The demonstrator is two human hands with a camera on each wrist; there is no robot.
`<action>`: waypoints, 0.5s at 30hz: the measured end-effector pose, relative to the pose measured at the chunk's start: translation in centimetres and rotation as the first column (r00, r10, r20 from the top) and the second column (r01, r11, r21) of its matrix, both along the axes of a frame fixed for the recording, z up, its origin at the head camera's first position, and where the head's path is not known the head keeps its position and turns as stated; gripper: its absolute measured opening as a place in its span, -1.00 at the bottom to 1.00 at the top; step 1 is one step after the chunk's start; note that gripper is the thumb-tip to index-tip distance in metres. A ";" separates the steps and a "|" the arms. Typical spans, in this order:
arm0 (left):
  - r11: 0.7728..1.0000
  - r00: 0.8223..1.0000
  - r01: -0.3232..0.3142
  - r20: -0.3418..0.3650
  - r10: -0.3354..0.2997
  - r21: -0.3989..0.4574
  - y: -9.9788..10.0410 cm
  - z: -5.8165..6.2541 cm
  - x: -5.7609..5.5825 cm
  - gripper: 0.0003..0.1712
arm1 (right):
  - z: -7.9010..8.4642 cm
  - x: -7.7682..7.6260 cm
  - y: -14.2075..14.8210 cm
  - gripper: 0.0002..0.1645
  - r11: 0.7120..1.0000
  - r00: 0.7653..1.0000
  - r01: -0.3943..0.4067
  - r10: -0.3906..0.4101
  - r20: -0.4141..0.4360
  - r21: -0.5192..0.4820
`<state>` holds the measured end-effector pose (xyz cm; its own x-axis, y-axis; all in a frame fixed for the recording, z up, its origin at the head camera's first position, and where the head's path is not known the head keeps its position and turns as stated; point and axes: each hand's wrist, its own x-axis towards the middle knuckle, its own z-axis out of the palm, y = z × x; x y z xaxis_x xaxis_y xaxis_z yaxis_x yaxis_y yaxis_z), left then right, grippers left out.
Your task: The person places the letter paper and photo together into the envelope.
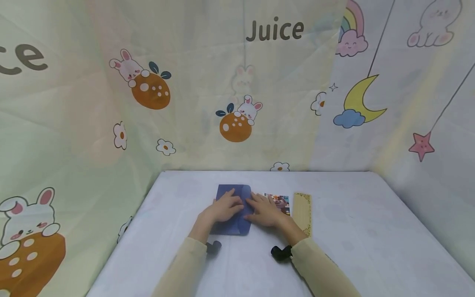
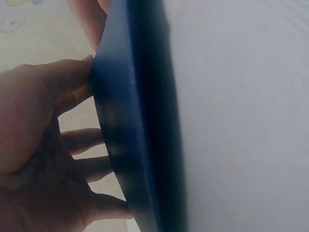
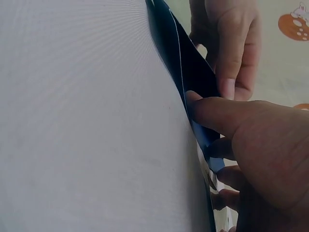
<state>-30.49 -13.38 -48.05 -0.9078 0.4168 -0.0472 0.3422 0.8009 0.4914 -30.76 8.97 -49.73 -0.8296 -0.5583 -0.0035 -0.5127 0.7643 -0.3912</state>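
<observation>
A dark blue paper envelope [image 1: 233, 225] lies on the table, its flap [image 1: 245, 192] along the right side. My left hand [image 1: 225, 207] rests on the envelope's middle. In the left wrist view, the fingertips of this hand [image 2: 43, 140] touch the envelope's blue surface [image 2: 118, 116]. At the flap side, my right hand [image 1: 264, 211] has its fingers spread, touching the flap edge. The right wrist view shows the thumb of that hand [image 3: 270, 150] against the edge of the envelope [image 3: 169, 48], which stands slightly apart in layers.
Right of the envelope lies a colourful picture card [image 1: 283, 202], partly behind my right hand. Beyond it is a yellow patterned paper strip [image 1: 302, 210]. A white cloth covers the table [image 1: 356, 231], and printed curtains [image 1: 200, 82] hang behind and at both sides.
</observation>
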 end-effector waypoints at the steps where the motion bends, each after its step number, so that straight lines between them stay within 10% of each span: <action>1: 1.000 1.000 -0.002 0.000 0.002 0.002 0.0 0.1 0.0 -0.70 | 0.0 0.0 0.0 -0.10 1.000 1.000 -0.001 0.001 -0.002 0.001; 15: 1.000 0.999 0.007 -0.032 -0.007 0.017 -0.5 1.3 0.1 -0.60 | 0.0 -0.1 0.0 -0.10 1.000 1.000 0.003 -0.004 0.010 0.022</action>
<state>-30.41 -13.88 -46.74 -0.9057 0.4237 -0.0108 0.3638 0.7901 0.4934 -30.85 8.97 -49.72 -0.8314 -0.5552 -0.0241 -0.5062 0.7746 -0.3790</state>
